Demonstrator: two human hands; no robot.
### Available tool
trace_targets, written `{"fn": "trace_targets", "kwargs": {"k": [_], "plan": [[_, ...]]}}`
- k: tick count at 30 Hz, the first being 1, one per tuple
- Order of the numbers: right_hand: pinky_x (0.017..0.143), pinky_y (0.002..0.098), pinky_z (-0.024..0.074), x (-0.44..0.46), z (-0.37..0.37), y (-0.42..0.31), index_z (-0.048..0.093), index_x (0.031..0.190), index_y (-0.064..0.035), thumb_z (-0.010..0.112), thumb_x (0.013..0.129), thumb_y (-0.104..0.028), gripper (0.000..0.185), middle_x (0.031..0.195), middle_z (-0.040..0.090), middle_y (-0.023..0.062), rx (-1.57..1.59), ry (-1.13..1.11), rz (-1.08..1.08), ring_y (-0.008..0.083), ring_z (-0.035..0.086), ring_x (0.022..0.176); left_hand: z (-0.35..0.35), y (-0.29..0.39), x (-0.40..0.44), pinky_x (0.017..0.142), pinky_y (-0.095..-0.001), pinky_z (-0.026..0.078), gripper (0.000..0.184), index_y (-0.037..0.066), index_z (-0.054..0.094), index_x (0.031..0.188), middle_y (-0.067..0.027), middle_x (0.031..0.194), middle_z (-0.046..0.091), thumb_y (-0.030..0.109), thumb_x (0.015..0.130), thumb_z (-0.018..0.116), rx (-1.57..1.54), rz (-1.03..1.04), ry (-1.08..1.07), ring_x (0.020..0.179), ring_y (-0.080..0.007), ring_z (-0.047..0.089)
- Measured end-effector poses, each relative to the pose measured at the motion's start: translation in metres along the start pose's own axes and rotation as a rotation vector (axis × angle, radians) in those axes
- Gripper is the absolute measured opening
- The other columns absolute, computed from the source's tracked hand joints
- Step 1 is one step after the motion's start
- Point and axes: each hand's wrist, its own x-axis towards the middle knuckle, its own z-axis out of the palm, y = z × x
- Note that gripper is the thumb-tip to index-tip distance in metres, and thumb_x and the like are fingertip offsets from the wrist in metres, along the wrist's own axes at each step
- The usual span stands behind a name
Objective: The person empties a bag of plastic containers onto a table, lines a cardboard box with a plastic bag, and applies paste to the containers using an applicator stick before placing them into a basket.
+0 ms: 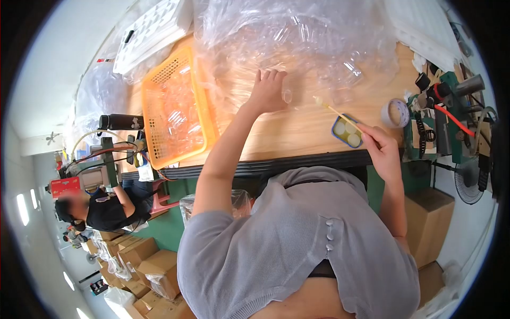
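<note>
My left hand (pixel 268 93) is closed around a small clear plastic tube (pixel 287 96); only its round end shows beside the fingers. A thin yellow stick (pixel 342 116) with a pale, ragged tip is pinched in my right hand (pixel 381 149). That tip points towards my left hand and is apart from the tube. Under the stick lies a small blue-rimmed dish (pixel 336 139) with several pale round shapes in it. Beyond my left hand, clear plastic bags and clear tubes (pixel 340 69) spread over the wooden table (pixel 313 146).
An orange basket (pixel 210 114) of clear plastic parts stands at left. At right are a tape roll (pixel 396 113) and a green bench device (pixel 450 87). White trays (pixel 154 34) lie at the back left. A seated person (pixel 109 210) and cardboard boxes (pixel 159 268) are behind at left.
</note>
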Motion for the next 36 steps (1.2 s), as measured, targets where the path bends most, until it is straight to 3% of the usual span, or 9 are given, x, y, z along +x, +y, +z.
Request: {"fn": "trace_targets", "kwargs": {"k": [2, 8, 15, 21, 22, 29, 32, 35, 36], "plan": [[0.064, 0.024, 0.0426, 0.005, 0.007, -0.006, 0.064, 0.104, 0.0015, 0.056, 0.088, -0.002, 0.018, 0.081, 0.059, 0.0065, -0.011, 0.003, -0.032, 0.0109, 0.053, 0.071, -0.021, 0.015, -0.02, 0.107, -0.0576, 0.021, 0.07, 0.007, 0.04, 0.124, -0.0138, 0.116, 0.049, 0.022, 0.063, 0.073, -0.237, 0.018, 0.15, 0.115, -0.0326, 0.045], [0.055, 0.0276, 0.0403, 0.013, 0.027, -0.022, 0.065, 0.1, -0.0023, 0.059, 0.083, 0.0, 0.018, 0.072, 0.054, 0.0076, -0.271, -0.075, -0.201, 0.017, 0.051, 0.06, -0.054, 0.05, -0.047, 0.108, -0.0568, 0.02, 0.077, 0.01, 0.04, 0.124, -0.0114, 0.114, 0.049, 0.016, 0.056, 0.077, -0.161, -0.016, 0.366, 0.113, -0.0315, 0.045], [0.054, 0.0308, 0.0417, 0.016, 0.028, -0.036, 0.067, 0.099, -0.0049, 0.06, 0.082, -0.002, 0.019, 0.072, 0.055, 0.0096, -0.16, 0.005, -0.118, 0.0227, 0.053, 0.059, -0.055, 0.055, -0.051, 0.108, -0.0564, 0.017, 0.08, 0.01, 0.041, 0.124, -0.0106, 0.115, 0.048, 0.016, 0.054, 0.079, -0.105, -0.005, 0.41, 0.114, -0.0301, 0.043], [0.053, 0.0312, 0.0415, 0.008, 0.035, -0.029, 0.067, 0.099, -0.0052, 0.061, 0.081, -0.002, 0.019, 0.071, 0.056, 0.0099, -0.337, -0.069, -0.246, 0.0233, 0.053, 0.058, -0.056, 0.058, -0.054, 0.107, -0.0579, 0.017, 0.075, 0.01, 0.042, 0.122, -0.0104, 0.112, 0.048, 0.017, 0.056, 0.077, -0.103, -0.002, 0.432, 0.112, -0.0297, 0.044], [0.052, 0.0287, 0.0354, 0.009, 0.038, -0.028, 0.065, 0.102, -0.0013, 0.06, 0.083, 0.0, 0.02, 0.064, 0.043, 0.0077, -0.273, -0.061, -0.246, 0.0178, 0.043, 0.057, -0.058, 0.06, -0.055, 0.106, -0.0594, 0.018, 0.07, 0.009, 0.043, 0.12, -0.0101, 0.111, 0.048, 0.017, 0.058, 0.074, -0.113, 0.005, 0.446, 0.111, -0.0298, 0.045], [0.054, 0.0276, 0.0371, 0.012, 0.04, -0.024, 0.065, 0.103, -0.0008, 0.059, 0.084, 0.0, 0.02, 0.066, 0.048, 0.0078, -0.221, -0.059, -0.222, 0.0171, 0.045, 0.058, -0.062, 0.058, -0.059, 0.104, -0.0566, 0.023, 0.068, 0.008, 0.043, 0.12, -0.0114, 0.113, 0.048, 0.018, 0.061, 0.074, -0.094, -0.064, 0.517, 0.112, -0.0306, 0.045], [0.053, 0.0278, 0.0374, 0.016, 0.039, -0.022, 0.066, 0.101, -0.0014, 0.059, 0.083, 0.0, 0.019, 0.066, 0.051, 0.0081, -0.084, 0.039, -0.205, 0.0184, 0.047, 0.058, -0.055, 0.049, -0.063, 0.101, -0.0496, 0.032, 0.071, 0.007, 0.04, 0.126, -0.0125, 0.114, 0.051, 0.016, 0.064, 0.074, -0.376, -0.212, 0.636, 0.113, -0.03, 0.046], [0.052, 0.0277, 0.0348, 0.016, 0.042, -0.023, 0.066, 0.1, 0.0, 0.059, 0.083, 0.001, 0.018, 0.064, 0.048, 0.0061, 0.072, 0.085, -0.179, 0.0156, 0.044, 0.057, -0.047, 0.037, -0.066, 0.097, -0.0439, 0.038, 0.073, 0.006, 0.036, 0.131, -0.0132, 0.115, 0.054, 0.017, 0.07, 0.073, -1.561, -0.387, 0.62, 0.117, -0.0315, 0.046], [0.052, 0.0278, 0.0343, 0.017, 0.043, -0.018, 0.066, 0.1, 0.0, 0.059, 0.083, 0.001, 0.018, 0.064, 0.047, 0.0057, 0.049, 0.083, -0.232, 0.0151, 0.043, 0.057, -0.051, 0.034, -0.071, 0.096, -0.0432, 0.039, 0.068, 0.006, 0.041, 0.13, -0.0135, 0.117, 0.056, 0.022, 0.073, 0.073, -2.031, -0.314, 0.544, 0.125, -0.0343, 0.042]]}}
